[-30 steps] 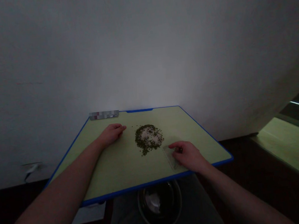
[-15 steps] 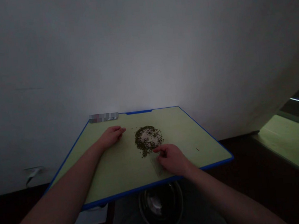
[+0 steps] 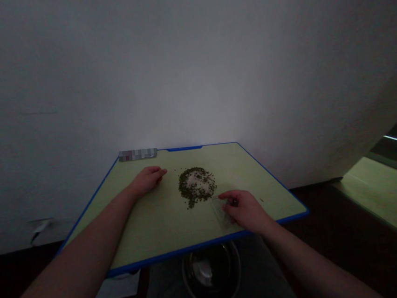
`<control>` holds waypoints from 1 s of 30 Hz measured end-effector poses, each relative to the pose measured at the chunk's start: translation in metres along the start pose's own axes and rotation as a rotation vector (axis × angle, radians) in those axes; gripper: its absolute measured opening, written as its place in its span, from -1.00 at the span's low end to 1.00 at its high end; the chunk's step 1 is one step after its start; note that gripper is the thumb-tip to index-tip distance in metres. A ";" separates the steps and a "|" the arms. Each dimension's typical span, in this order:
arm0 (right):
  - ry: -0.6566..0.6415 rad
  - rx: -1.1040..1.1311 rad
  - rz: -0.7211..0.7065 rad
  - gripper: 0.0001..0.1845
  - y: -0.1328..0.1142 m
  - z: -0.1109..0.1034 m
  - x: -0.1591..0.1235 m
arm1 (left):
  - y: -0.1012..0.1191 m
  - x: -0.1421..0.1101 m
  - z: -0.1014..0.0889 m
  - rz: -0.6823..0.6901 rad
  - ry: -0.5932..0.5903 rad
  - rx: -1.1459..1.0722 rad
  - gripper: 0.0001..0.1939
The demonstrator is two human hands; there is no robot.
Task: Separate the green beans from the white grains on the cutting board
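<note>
A heap of small dark green grains mixed with pale ones lies in the middle of a green, blue-edged table. My left hand rests on the table just left of the heap, fingers loosely curled and holding nothing. My right hand sits near the front right of the heap, fingers closed on a small clear plastic piece that lies against the tabletop.
A dark round bowl sits in my lap below the table's front edge, with something pale inside. A white wall stands right behind the table. A second green table lies to the right. A white sheet lies on the floor.
My right hand with the clear piece slid left toward the heap, then drew back to the right and nearer the front edge. My left hand stayed put.
</note>
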State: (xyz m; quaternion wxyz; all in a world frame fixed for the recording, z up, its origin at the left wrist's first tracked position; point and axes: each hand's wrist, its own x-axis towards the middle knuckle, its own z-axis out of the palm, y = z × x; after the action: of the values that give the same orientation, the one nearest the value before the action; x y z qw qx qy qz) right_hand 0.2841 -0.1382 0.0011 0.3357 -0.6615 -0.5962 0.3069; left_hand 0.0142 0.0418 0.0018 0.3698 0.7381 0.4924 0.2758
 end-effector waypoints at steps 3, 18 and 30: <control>-0.011 -0.023 -0.051 -0.66 -0.005 0.011 0.004 | 0.001 0.000 0.000 0.011 0.016 0.014 -0.57; 0.043 0.061 0.064 -0.66 0.019 -0.023 -0.001 | 0.001 0.000 0.000 0.006 0.006 0.021 -0.57; 0.048 -0.128 -0.033 -0.67 0.009 -0.009 0.006 | 0.003 -0.001 0.000 0.011 0.020 0.023 -0.57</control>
State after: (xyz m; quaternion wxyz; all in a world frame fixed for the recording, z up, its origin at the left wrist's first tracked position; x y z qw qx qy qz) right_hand 0.2970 -0.1339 -0.0013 0.3117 -0.6790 -0.6172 0.2465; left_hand 0.0154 0.0397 0.0046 0.3551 0.7421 0.4950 0.2795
